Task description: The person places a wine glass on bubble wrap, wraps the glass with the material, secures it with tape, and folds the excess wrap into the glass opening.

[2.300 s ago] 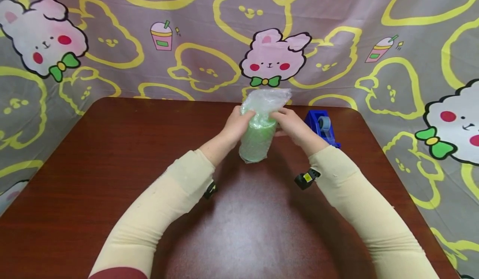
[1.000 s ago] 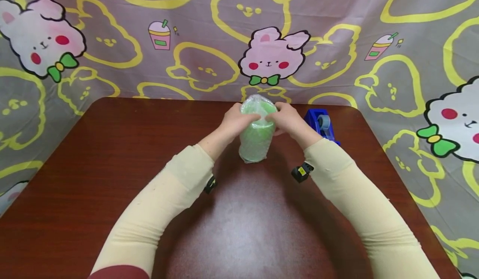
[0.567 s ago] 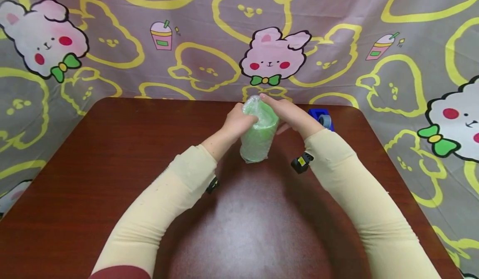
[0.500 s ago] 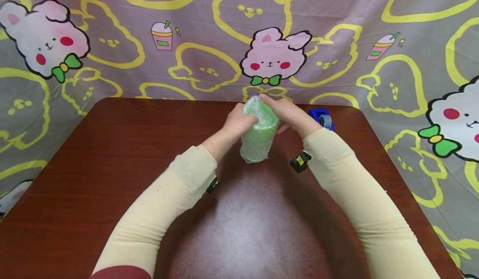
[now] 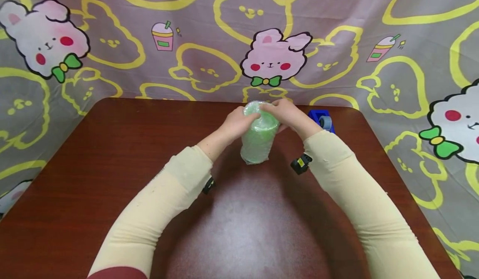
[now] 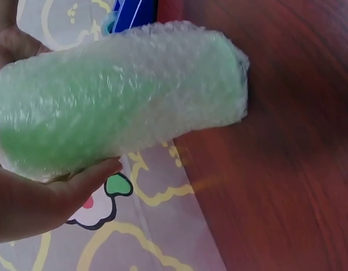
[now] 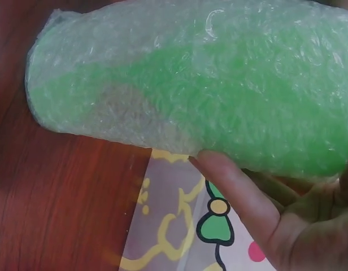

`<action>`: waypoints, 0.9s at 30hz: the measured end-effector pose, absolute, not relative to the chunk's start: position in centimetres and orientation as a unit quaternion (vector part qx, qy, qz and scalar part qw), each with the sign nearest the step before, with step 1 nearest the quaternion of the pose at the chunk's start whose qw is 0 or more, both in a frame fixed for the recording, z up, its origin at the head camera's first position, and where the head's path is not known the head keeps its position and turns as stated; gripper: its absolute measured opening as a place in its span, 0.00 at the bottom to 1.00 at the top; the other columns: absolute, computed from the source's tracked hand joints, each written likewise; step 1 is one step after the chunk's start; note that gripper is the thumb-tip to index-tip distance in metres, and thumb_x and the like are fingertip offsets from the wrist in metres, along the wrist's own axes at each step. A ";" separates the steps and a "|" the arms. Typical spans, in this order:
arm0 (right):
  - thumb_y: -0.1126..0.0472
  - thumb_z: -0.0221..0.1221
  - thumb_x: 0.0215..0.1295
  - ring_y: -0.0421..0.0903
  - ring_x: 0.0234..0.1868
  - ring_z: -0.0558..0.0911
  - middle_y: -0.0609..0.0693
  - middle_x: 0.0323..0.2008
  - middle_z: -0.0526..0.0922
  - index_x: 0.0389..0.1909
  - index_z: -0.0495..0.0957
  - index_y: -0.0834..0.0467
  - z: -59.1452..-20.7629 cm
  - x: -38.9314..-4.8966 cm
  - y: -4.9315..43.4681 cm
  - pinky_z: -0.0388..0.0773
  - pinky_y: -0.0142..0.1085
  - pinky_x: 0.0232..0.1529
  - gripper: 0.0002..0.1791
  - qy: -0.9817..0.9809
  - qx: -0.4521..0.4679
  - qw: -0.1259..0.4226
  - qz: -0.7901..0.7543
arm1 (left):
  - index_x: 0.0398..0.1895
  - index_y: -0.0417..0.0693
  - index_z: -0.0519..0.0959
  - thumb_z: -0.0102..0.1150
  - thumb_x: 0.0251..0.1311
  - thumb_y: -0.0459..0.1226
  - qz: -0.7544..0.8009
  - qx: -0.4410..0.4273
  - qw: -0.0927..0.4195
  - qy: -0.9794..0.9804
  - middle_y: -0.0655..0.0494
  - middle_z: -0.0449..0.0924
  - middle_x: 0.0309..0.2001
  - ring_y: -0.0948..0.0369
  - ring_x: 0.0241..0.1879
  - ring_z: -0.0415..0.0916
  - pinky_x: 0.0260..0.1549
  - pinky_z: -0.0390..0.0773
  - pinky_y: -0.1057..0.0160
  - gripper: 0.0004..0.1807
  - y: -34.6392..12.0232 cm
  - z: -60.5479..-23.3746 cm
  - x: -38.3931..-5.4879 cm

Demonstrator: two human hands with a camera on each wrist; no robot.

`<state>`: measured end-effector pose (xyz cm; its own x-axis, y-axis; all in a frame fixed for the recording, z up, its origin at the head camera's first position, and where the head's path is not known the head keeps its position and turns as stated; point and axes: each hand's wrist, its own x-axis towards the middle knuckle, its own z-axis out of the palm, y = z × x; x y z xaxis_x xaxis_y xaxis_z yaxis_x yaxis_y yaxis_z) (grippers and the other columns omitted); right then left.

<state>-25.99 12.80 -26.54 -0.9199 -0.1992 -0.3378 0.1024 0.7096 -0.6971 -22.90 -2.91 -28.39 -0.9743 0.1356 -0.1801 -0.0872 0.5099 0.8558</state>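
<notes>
A green cylinder wrapped in bubble wrap [image 5: 258, 141] stands upright on the table in the head view, its lower end near the tabletop. The wrap's upper end lies folded in over the top. My left hand [image 5: 237, 123] grips the upper left side, thumb over the top edge. On the opposite side, my right hand [image 5: 286, 114] holds the upper part, its thumb pressing the folded wrap. Fingers of the left hand [image 6: 38, 195] show along the far side of the wrap [image 6: 134, 96] in the left wrist view. In the right wrist view, a finger [image 7: 236, 192] touches the wrapped side.
A blue tape dispenser [image 5: 316, 114] with a roll of tape [image 5: 325, 123] stands just right of my right hand, partly behind it. The brown wooden table [image 5: 112, 154] meets a patterned cloth backdrop [image 5: 209, 29] at its back and sides.
The loose wrap that stuck up above the cylinder has been folded down over its top. My right thumb went to the back rim, then came forward and down onto the top.
</notes>
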 end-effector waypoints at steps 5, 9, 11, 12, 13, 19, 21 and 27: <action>0.41 0.46 0.68 0.47 0.41 0.80 0.58 0.49 0.77 0.58 0.70 0.63 -26.9 -26.0 13.4 0.82 0.43 0.42 0.32 0.892 -0.052 0.223 -0.390 | 0.54 0.36 0.74 0.40 0.67 0.46 0.456 0.019 0.096 0.884 0.44 0.76 0.54 0.54 0.51 0.73 0.52 0.74 0.57 0.24 -3.5 -28.3 -23.1; 0.45 0.51 0.67 0.49 0.45 0.80 0.58 0.51 0.77 0.58 0.69 0.63 -26.9 -25.9 13.4 0.80 0.44 0.47 0.28 0.889 -0.068 0.238 -0.384 | 0.45 0.35 0.78 0.43 0.65 0.42 0.437 0.011 0.087 0.895 0.44 0.79 0.45 0.56 0.39 0.72 0.42 0.75 0.61 0.20 -3.7 -28.1 -23.3; 0.47 0.53 0.66 0.49 0.44 0.80 0.59 0.50 0.77 0.58 0.69 0.64 -26.8 -25.9 13.2 0.81 0.43 0.46 0.28 0.896 -0.069 0.235 -0.370 | 0.42 0.36 0.78 0.44 0.64 0.41 0.419 0.012 0.085 0.904 0.46 0.78 0.41 0.57 0.36 0.70 0.37 0.74 0.62 0.18 -3.8 -28.0 -23.4; 0.48 0.54 0.66 0.49 0.43 0.80 0.59 0.50 0.77 0.57 0.69 0.64 -26.6 -25.9 13.1 0.81 0.42 0.44 0.27 0.903 -0.068 0.231 -0.356 | 0.39 0.37 0.79 0.45 0.63 0.41 0.402 0.018 0.081 0.912 0.47 0.78 0.39 0.58 0.35 0.70 0.36 0.74 0.62 0.17 -3.8 -27.9 -23.4; 0.48 0.55 0.65 0.49 0.42 0.80 0.59 0.49 0.77 0.57 0.69 0.64 -26.4 -25.9 12.9 0.82 0.41 0.41 0.27 0.911 -0.061 0.225 -0.340 | 0.37 0.38 0.79 0.45 0.63 0.41 0.389 0.022 0.079 0.917 0.48 0.78 0.38 0.58 0.34 0.70 0.35 0.74 0.63 0.16 -3.8 -27.9 -23.5; 0.55 0.64 0.56 0.46 0.27 0.74 0.56 0.36 0.75 0.43 0.75 0.65 -25.8 -26.2 11.9 0.78 0.36 0.28 0.20 0.958 -0.061 0.165 -0.227 | 0.19 0.47 0.70 0.48 0.57 0.37 0.351 0.042 0.066 0.933 0.54 0.71 0.24 0.59 0.26 0.67 0.24 0.69 0.66 0.10 -3.4 -27.6 -23.4; 0.58 0.64 0.54 0.47 0.29 0.73 0.56 0.35 0.76 0.39 0.76 0.66 -25.8 -26.3 11.6 0.75 0.37 0.31 0.17 0.967 -0.077 0.143 -0.197 | 0.17 0.48 0.67 0.49 0.56 0.36 0.350 0.044 0.063 0.933 0.55 0.68 0.23 0.59 0.25 0.66 0.23 0.67 0.67 0.11 -3.3 -27.6 -23.3; 0.60 0.62 0.54 0.48 0.33 0.74 0.60 0.41 0.78 0.45 0.76 0.68 -26.1 -26.5 12.1 0.75 0.38 0.35 0.20 0.960 -0.092 0.144 -0.221 | 0.27 0.42 0.74 0.47 0.57 0.36 0.344 0.041 0.072 0.935 0.52 0.73 0.28 0.58 0.26 0.69 0.23 0.68 0.67 0.08 -3.2 -27.6 -23.4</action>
